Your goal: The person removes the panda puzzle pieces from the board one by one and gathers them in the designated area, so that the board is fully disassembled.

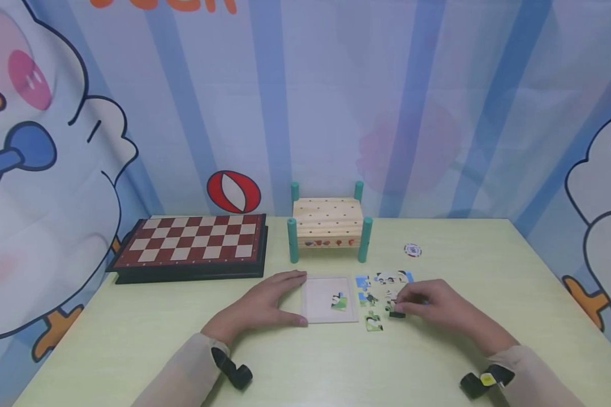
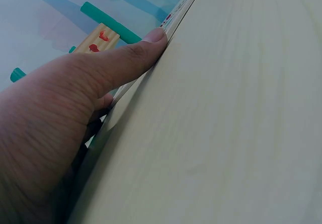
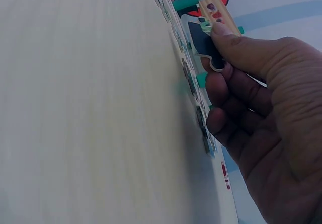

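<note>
Table [image 1: 132, 339]: pale green top, all work laid near the front edge within easy reach.

Chessboard [image 1: 190, 240]: folded shut and set back left, clear of the hands.

Wooden peg bench [image 1: 328, 226]: parked behind the work; a round chip [image 1: 412, 250] lies apart to its right.

Puzzle tray [image 1: 318, 299]: laid flat at centre, one piece [image 1: 339, 302] already seated near its right edge.

Left hand [image 1: 265, 305]: fingers spread straight along the tray's left side, thumb against the near edge, apparently so the tray is kept from sliding.

Loose pieces [image 1: 382, 280]: scattered just right of the tray, picture side up.

Right hand [image 1: 433, 305]: one puzzle piece [image 3: 207, 58] is pinched between thumb and curled fingers, held just above the loose pieces.
</note>
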